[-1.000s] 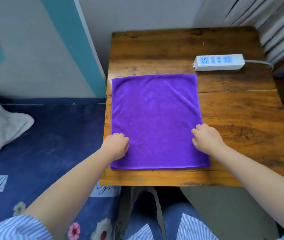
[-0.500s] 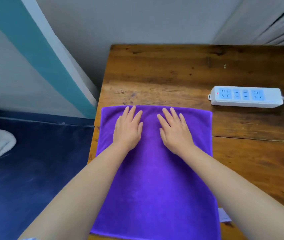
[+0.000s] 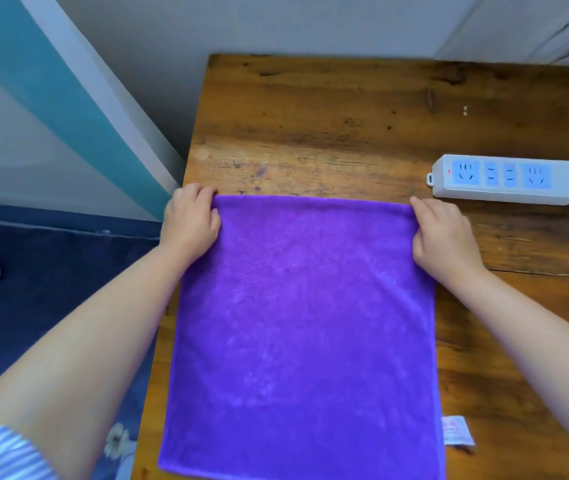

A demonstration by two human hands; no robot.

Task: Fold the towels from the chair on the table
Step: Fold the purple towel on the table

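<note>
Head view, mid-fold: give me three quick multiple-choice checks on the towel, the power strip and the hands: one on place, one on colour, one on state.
1. Where does the power strip lie relative to the purple towel?
A. on top of it
B. beyond its far right corner, on the wooden table
C. under it

2. What colour are the strip's socket faces?
A. light blue
B. red
C. black

3. What are the hands doing?
A. lying flat mid-towel
B. hanging off the table
C. each gripping a far corner of the towel

Answers: 1 B, the strip sits on bare wood, apart from the cloth. 2 A, blue panels show in the white body. 3 C, the left hand and right hand curl their fingers on the two far corners.
</note>
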